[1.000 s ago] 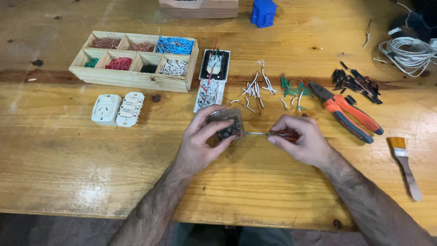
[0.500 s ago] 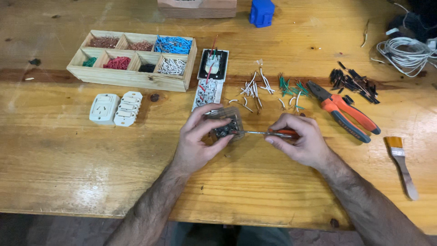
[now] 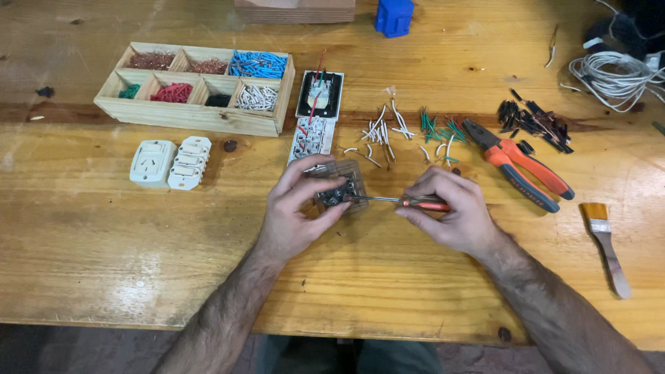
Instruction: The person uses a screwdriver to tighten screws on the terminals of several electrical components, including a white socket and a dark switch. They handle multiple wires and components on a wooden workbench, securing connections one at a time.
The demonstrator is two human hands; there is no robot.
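Gripping a small clear-cased electrical module point(image 3: 339, 190) in the left hand point(image 3: 294, 211), a person presses a red-handled screwdriver point(image 3: 409, 202), held in the right hand point(image 3: 447, 215), into its side above a wooden bench point(image 3: 104, 235). Orange pliers point(image 3: 519, 165) lie just beyond the right hand; white sockets point(image 3: 170, 163) sit off the left.

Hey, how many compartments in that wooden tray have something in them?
7, all filled. Back row of the wooden tray: two with copper bits, one with blue pieces. Front row: green, red, black, white.
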